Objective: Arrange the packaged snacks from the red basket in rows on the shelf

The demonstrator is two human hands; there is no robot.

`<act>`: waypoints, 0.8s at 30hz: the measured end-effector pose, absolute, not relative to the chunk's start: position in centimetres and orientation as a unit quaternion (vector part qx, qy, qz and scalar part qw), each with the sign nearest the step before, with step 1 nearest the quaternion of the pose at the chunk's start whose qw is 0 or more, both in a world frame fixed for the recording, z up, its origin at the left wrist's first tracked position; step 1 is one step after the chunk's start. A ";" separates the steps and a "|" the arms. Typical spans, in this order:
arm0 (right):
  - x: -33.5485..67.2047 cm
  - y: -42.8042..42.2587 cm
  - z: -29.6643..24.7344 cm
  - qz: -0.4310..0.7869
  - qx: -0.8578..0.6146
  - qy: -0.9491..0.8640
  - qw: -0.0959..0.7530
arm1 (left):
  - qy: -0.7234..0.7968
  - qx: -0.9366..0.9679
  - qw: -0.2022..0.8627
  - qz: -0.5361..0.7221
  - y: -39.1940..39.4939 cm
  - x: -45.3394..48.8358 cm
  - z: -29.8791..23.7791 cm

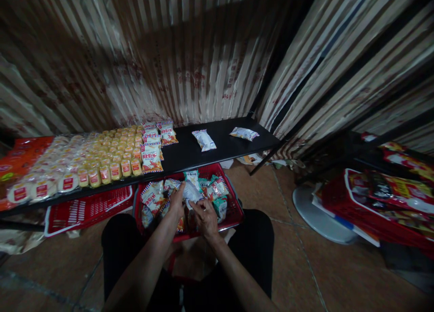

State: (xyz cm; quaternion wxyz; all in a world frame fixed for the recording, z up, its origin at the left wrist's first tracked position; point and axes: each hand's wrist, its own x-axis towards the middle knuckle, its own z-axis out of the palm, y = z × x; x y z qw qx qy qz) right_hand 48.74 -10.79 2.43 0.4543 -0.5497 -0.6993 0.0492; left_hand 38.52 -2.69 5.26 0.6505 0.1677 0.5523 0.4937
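Observation:
Both my hands are over a red basket [233, 199] set between my knees, filled with white-and-orange and green snack bags. A snack bag [191, 192], its pale side up, is held between them. My left hand [176, 202] is closed on the bag's left side. At its lower right, the fingers of my right hand [205, 216] pinch the same bag. Beneath it lie a white-and-orange bag [153, 195] at the left and a green bag [220, 208] at the right.
A black bench [183, 156] runs across in front. Rows of small yellow packaged cakes [115, 169] and stacked snack bags [151, 156] cover its left. Two bags lie apart, a pale bag [204, 140] and another bag [244, 133]. A second red basket [359, 212] stands right.

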 end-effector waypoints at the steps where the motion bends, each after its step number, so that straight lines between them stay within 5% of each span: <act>1: 48.7 -10.9 2.4 0.023 -0.541 -0.708 0.454 | 0.543 0.157 0.659 0.497 -2.6 38.5 5.4; 7: 48.4 -11.1 2.9 -0.038 -0.525 -0.732 0.432 | 0.507 0.102 0.684 0.515 -2.5 38.6 5.5; 24: 49.2 -11.6 3.5 0.053 -0.566 -0.720 0.397 | 0.470 0.059 0.689 0.548 -1.6 38.5 5.8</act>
